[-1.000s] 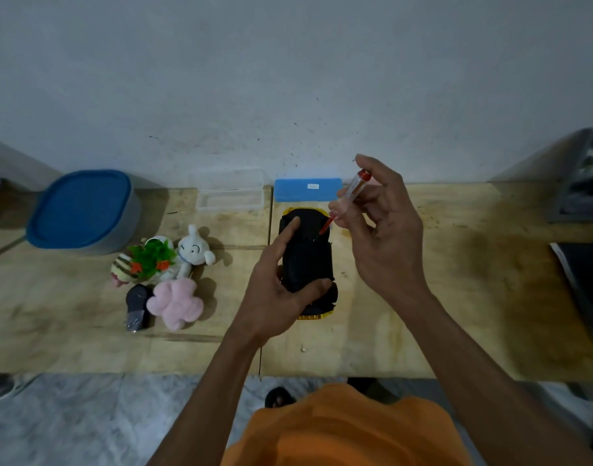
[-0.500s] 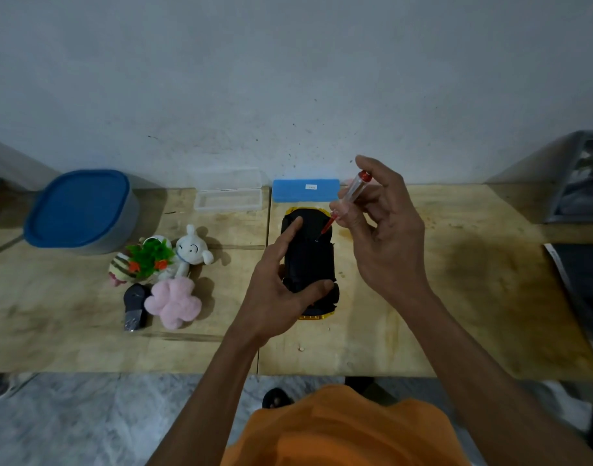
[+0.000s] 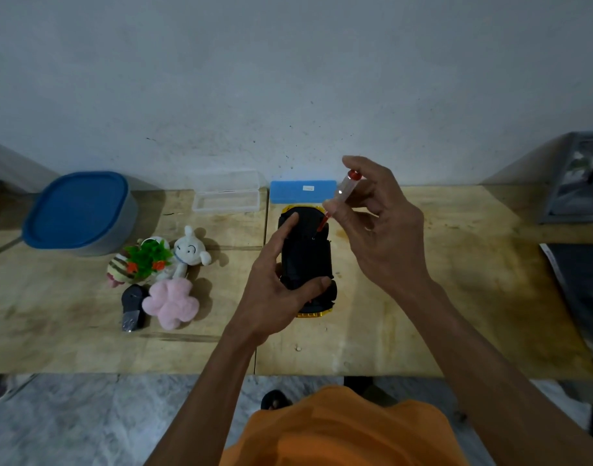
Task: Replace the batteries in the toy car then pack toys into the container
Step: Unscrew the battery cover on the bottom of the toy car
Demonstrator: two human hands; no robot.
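Head view: almost nothing has moved in the last second. The left hand [image 3: 281,284] still holds the upside-down toy car [image 3: 306,260] on the table [image 3: 423,314]. The right hand [image 3: 382,230] pinches a small screwdriver [image 3: 338,200], tip on the car's bottom. The battery cover looks still shut.

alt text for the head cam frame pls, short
A person's left hand steadies an upturned black and yellow toy car on a wooden table while the right hand pinches a small screwdriver with its tip on the underside. Plush toys and a blue-lidded container sit to the left.
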